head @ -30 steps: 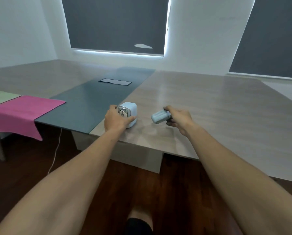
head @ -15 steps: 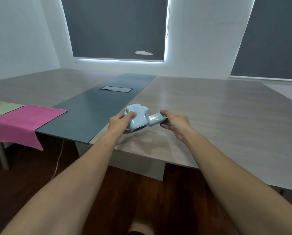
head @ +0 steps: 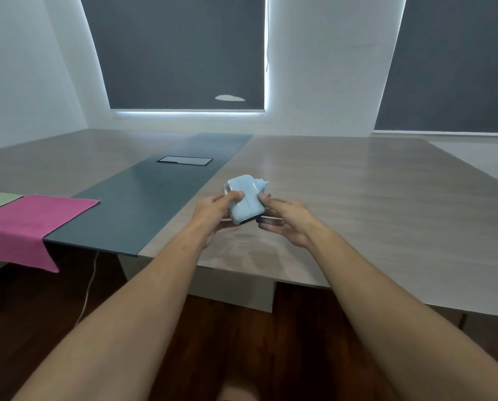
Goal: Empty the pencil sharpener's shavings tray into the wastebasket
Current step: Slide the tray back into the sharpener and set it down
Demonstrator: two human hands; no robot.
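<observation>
both hands point(head: 213, 215) grasping pencil sharpener point(head: 246, 199) above counter point(head: 357, 204), right point(head: 288, 219) at tray end; seemingly seating tray, wastebasket unseen.

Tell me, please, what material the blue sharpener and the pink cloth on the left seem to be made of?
The pencil sharpener looks like moulded plastic: smooth pale blue shell, rounded edges, soft sheen. The pink cloth looks like soft, matte fabric, perhaps microfibre: it drapes limply over the edge of its support.

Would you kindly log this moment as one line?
stage: handling sharpener | left hand: gripping sharpener | right hand: at its side | above table | wastebasket: unseen
</observation>
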